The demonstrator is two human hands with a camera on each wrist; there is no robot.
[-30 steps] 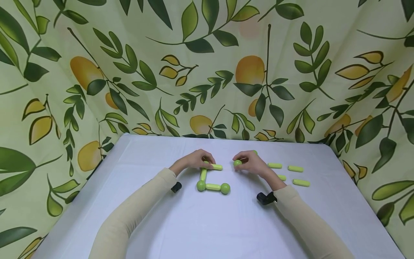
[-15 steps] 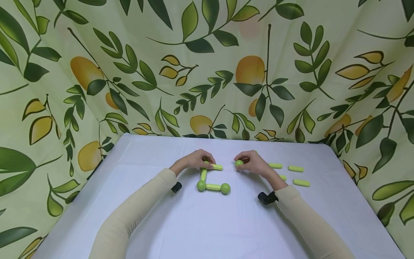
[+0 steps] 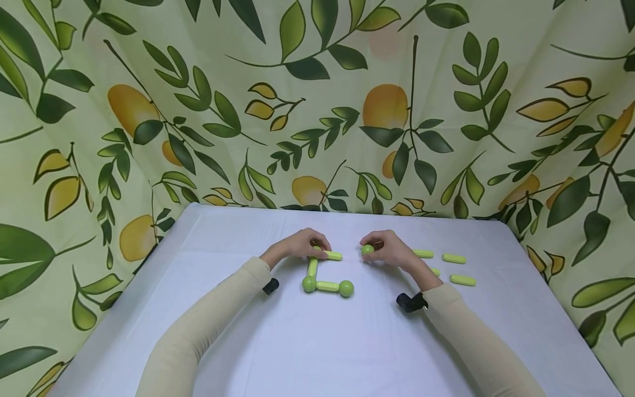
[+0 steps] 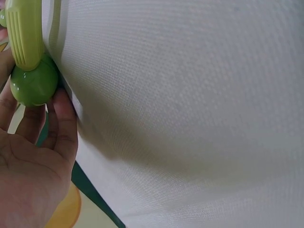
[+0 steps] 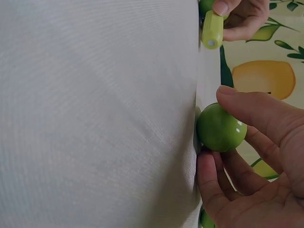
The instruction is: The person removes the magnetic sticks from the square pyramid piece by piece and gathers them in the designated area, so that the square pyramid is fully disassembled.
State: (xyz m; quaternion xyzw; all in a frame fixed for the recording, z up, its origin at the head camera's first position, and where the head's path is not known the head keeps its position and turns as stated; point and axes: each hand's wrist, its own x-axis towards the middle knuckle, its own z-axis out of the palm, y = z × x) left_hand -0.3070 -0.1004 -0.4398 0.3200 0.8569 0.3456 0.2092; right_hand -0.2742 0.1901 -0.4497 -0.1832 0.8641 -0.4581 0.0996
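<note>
Several green balls and yellow-green rods are joined into an open frame on the table. In the head view, one ball point(image 3: 309, 284) forms its near left corner, and a rod point(image 3: 328, 286) runs from there to another ball point(image 3: 346, 288). My left hand point(image 3: 300, 243) holds the far left corner ball point(image 4: 34, 83), from which a rod point(image 3: 333, 256) points right with its end free. Right of that end, my right hand point(image 3: 389, 249) pinches a loose green ball point(image 5: 221, 127) between thumb and fingers, low at the tabletop. A gap separates ball and rod.
Loose rods lie right of my right hand, among them one rod point(image 3: 453, 258) and another rod point(image 3: 462, 280); two more are partly hidden by that arm. The right wrist view shows part of another ball point(image 5: 206, 219) beyond my fingers. A leaf-patterned curtain point(image 3: 317, 165) hangs behind the table point(image 3: 278, 347).
My right hand has shifted very slightly to the right with its ball, covering the ball seen behind it earlier. My left hand and the joined frame look still.
</note>
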